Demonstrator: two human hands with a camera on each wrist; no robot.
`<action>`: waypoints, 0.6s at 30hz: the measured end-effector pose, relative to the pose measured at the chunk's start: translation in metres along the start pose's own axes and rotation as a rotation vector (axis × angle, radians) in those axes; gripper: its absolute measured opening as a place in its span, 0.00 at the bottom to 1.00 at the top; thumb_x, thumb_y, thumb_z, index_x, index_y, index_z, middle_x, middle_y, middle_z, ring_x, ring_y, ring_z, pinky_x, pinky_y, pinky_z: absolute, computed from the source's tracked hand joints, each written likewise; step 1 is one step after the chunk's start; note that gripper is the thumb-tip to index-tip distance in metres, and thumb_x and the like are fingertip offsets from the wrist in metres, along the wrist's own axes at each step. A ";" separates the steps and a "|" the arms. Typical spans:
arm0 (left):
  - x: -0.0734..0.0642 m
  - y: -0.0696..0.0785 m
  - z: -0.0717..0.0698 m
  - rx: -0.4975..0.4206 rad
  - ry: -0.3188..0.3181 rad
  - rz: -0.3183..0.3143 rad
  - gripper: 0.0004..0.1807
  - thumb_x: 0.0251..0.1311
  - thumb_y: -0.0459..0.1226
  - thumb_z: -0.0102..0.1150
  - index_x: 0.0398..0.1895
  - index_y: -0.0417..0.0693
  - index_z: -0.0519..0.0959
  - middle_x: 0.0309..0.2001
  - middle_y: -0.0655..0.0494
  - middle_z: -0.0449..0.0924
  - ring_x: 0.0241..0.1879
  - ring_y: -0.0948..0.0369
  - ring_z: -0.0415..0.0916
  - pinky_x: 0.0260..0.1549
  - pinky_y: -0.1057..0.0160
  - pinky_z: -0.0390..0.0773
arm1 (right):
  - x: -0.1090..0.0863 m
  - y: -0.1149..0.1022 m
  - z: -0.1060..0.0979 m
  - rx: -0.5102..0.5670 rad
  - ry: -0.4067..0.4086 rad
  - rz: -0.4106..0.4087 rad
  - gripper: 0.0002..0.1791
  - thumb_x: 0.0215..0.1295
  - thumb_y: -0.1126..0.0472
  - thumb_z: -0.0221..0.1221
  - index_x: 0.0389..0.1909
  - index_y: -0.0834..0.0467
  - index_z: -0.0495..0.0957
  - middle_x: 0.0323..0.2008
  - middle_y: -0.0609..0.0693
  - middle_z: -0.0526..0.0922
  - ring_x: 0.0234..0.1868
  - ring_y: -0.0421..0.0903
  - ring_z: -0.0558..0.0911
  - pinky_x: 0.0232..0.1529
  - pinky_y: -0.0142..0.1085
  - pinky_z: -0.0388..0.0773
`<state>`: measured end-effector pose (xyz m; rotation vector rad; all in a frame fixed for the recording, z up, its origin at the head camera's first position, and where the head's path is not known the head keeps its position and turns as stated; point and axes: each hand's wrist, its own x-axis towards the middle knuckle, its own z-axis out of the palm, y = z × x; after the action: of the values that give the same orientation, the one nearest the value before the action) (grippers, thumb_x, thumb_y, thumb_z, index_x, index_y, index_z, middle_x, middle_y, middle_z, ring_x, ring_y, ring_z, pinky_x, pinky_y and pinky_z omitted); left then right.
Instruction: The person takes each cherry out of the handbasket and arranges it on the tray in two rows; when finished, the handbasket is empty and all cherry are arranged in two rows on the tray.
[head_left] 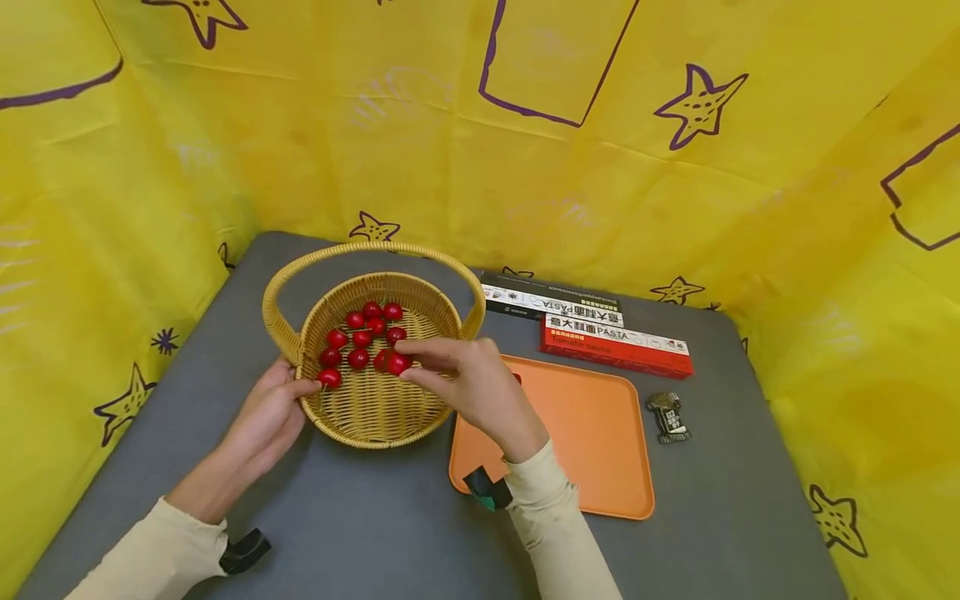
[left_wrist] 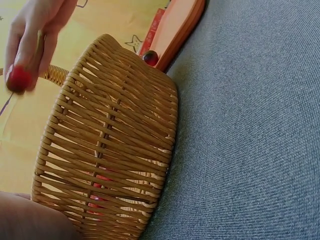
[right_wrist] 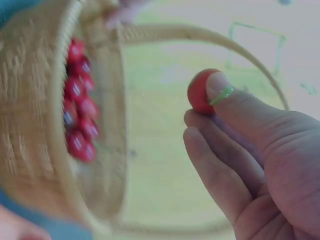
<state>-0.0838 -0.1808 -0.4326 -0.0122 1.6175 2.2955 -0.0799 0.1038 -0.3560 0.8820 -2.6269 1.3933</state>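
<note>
Right hand [head_left: 480, 392] pinches a red cherry [head_left: 398, 363] (thumb against fingertips), just left of head-frame center, over the wicker basket [head_left: 382, 412]. Left hand [head_left: 273, 408] grips the basket's left rim. More cherries [head_left: 362, 338] lie inside. Orange tray [head_left: 592, 442] at lower right of center.
</note>
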 end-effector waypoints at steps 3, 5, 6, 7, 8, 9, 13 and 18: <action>-0.001 0.000 -0.003 0.006 0.000 -0.006 0.42 0.75 0.20 0.35 0.86 0.44 0.31 0.85 0.44 0.31 0.83 0.53 0.33 0.80 0.58 0.47 | -0.016 0.006 -0.021 0.013 0.131 0.032 0.20 0.67 0.59 0.72 0.60 0.49 0.88 0.49 0.43 0.91 0.46 0.35 0.89 0.45 0.34 0.88; -0.001 0.001 -0.004 0.006 -0.005 -0.006 0.43 0.75 0.20 0.34 0.85 0.44 0.31 0.85 0.44 0.30 0.83 0.54 0.32 0.80 0.58 0.46 | -0.026 0.014 -0.034 0.026 0.215 0.066 0.20 0.66 0.60 0.72 0.59 0.50 0.88 0.49 0.44 0.91 0.44 0.38 0.91 0.42 0.35 0.88; -0.001 0.001 -0.005 0.006 -0.008 -0.004 0.43 0.75 0.20 0.34 0.86 0.44 0.30 0.85 0.44 0.29 0.83 0.54 0.32 0.81 0.58 0.46 | -0.031 0.019 -0.040 0.031 0.254 0.084 0.21 0.65 0.61 0.72 0.59 0.51 0.88 0.49 0.46 0.91 0.45 0.39 0.91 0.43 0.35 0.88; -0.001 0.001 -0.005 0.007 -0.011 -0.001 0.43 0.75 0.20 0.34 0.85 0.44 0.29 0.85 0.44 0.29 0.83 0.54 0.31 0.81 0.57 0.45 | -0.036 0.025 -0.046 0.029 0.291 0.103 0.21 0.65 0.62 0.72 0.59 0.51 0.88 0.49 0.47 0.91 0.45 0.41 0.91 0.43 0.35 0.88; -0.001 0.001 -0.006 0.006 -0.014 0.002 0.43 0.74 0.20 0.33 0.85 0.44 0.29 0.85 0.44 0.28 0.83 0.54 0.31 0.81 0.57 0.45 | -0.041 0.030 -0.051 0.021 0.325 0.119 0.21 0.64 0.63 0.73 0.59 0.52 0.88 0.50 0.48 0.91 0.46 0.42 0.91 0.44 0.34 0.88; -0.001 0.001 -0.006 0.003 -0.016 0.007 0.43 0.74 0.20 0.33 0.85 0.44 0.28 0.85 0.44 0.28 0.83 0.54 0.31 0.81 0.58 0.44 | -0.045 0.036 -0.055 0.006 0.358 0.140 0.21 0.64 0.64 0.73 0.59 0.53 0.88 0.50 0.49 0.91 0.46 0.43 0.91 0.45 0.34 0.87; 0.000 0.001 -0.006 -0.010 -0.029 0.030 0.43 0.74 0.19 0.32 0.85 0.43 0.28 0.85 0.42 0.28 0.83 0.53 0.31 0.81 0.58 0.43 | -0.064 0.056 -0.063 -0.088 0.464 0.231 0.21 0.63 0.64 0.74 0.58 0.57 0.88 0.49 0.53 0.91 0.49 0.47 0.90 0.46 0.34 0.86; 0.003 -0.003 -0.006 -0.026 -0.050 0.042 0.43 0.74 0.19 0.32 0.86 0.45 0.29 0.85 0.45 0.28 0.83 0.55 0.31 0.81 0.59 0.43 | -0.085 0.081 -0.056 -0.136 0.497 0.400 0.21 0.64 0.64 0.73 0.59 0.59 0.87 0.51 0.57 0.90 0.51 0.52 0.90 0.45 0.38 0.87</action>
<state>-0.0867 -0.1842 -0.4378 0.0721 1.5773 2.3292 -0.0612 0.2215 -0.4077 -0.0230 -2.5283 1.2655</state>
